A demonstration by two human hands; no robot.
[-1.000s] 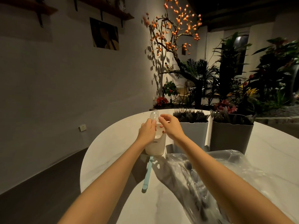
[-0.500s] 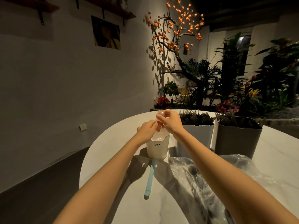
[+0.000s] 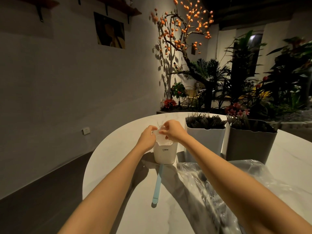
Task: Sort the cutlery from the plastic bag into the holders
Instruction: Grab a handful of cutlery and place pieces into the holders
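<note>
Both hands meet over the small white holder (image 3: 164,153) marked CRBW, which stands at the near-left of the round white table (image 3: 108,166). The left hand (image 3: 146,137) curls its fingers against the holder's upper left rim, gripping a clear plastic piece there. The right hand (image 3: 173,130) pinches the clear plastic spoon (image 3: 161,132) from above, its bowl showing just between the two hands and its lower part down inside the holder. A light blue utensil (image 3: 157,184) lies flat on the table, one end touching the holder's base. Right of it sprawls the crumpled clear plastic bag (image 3: 228,188), dark cutlery dimly visible inside. Behind stand a white holder (image 3: 205,141) full of dark forks and, beside it, a grey holder (image 3: 249,142) also holding cutlery.
</note>
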